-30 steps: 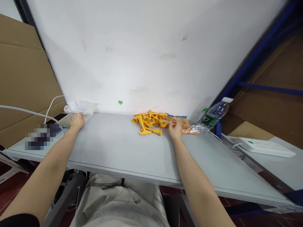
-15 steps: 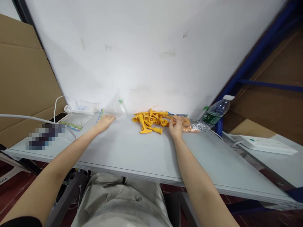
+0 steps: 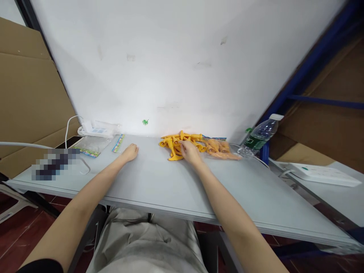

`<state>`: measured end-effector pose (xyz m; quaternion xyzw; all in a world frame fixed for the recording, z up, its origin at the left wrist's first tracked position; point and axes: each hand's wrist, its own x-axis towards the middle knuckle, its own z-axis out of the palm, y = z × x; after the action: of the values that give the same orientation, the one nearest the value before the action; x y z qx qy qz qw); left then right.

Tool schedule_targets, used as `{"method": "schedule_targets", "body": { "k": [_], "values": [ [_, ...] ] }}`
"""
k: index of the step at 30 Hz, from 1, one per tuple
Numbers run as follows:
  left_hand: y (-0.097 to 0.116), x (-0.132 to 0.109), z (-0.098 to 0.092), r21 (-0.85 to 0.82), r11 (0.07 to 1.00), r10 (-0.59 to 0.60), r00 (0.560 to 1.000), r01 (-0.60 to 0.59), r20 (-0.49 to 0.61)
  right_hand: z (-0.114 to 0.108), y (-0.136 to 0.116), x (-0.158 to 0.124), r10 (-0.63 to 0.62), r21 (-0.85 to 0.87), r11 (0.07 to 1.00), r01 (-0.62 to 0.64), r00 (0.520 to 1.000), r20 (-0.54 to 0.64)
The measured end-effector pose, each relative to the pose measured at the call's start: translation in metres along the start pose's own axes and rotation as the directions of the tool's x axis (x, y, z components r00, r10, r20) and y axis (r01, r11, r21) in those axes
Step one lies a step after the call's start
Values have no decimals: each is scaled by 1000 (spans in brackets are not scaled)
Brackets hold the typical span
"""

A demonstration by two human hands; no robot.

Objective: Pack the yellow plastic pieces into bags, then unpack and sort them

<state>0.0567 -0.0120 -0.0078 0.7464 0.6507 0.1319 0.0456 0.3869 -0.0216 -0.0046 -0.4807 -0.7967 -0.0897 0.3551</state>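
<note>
A pile of yellow plastic toy hammers (image 3: 170, 144) with flared handle ends lies on the grey table against the white wall. At the pile's front right is my right hand (image 3: 191, 151), its fingers closed around the handle of one hammer and hiding most of it. My left hand (image 3: 131, 152) rests on the table to the left of the pile, with curled fingers and nothing visible in them. Just beyond it a clear plastic bag with a colourful header strip (image 3: 118, 143) lies flat. To the right, a clear bag of orange pieces (image 3: 220, 148) touches the pile.
A water bottle (image 3: 261, 132) leans at the back right, beside a blue frame post. A white power strip (image 3: 321, 174) lies further right. On the left are another clear bag (image 3: 92, 144), a phone (image 3: 69, 142), a white cable and a blurred-out item (image 3: 55, 165).
My right hand has moved left from the orange bag onto the front of the hammer pile. My left hand has come slightly nearer, off the clear bag, which now lies flatter.
</note>
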Motion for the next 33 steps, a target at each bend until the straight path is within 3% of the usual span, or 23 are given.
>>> {"method": "schedule_targets", "body": {
  "k": [4,10,14,19,24,26,29,33],
  "values": [
    [5,-2,9,6,994,-106,994,106,25,5,-17,-1,-35,-188,979,84,968,248],
    [7,-12,9,22,987,-160,983,159,92,-2,-25,0,-50,-239,961,141,934,353],
    [2,-17,5,47,987,-160,980,155,121,-5,-28,1,-42,-225,965,134,927,373],
    [-8,-21,6,43,977,-212,977,211,17,-5,-29,2,-61,-203,969,145,927,370],
    [-10,-22,7,5,962,-273,961,273,-37,-3,-35,5,-181,-103,969,225,928,325],
    [-10,-21,7,-8,969,-248,968,248,-27,-5,-44,9,-217,-53,969,240,937,273],
    [-9,-21,7,-17,976,-216,976,215,-9,-9,-65,19,-172,-25,983,182,959,224],
    [-8,-21,7,-8,980,-200,980,200,3,-10,-97,33,-62,-80,993,89,955,291]
  ]
}}
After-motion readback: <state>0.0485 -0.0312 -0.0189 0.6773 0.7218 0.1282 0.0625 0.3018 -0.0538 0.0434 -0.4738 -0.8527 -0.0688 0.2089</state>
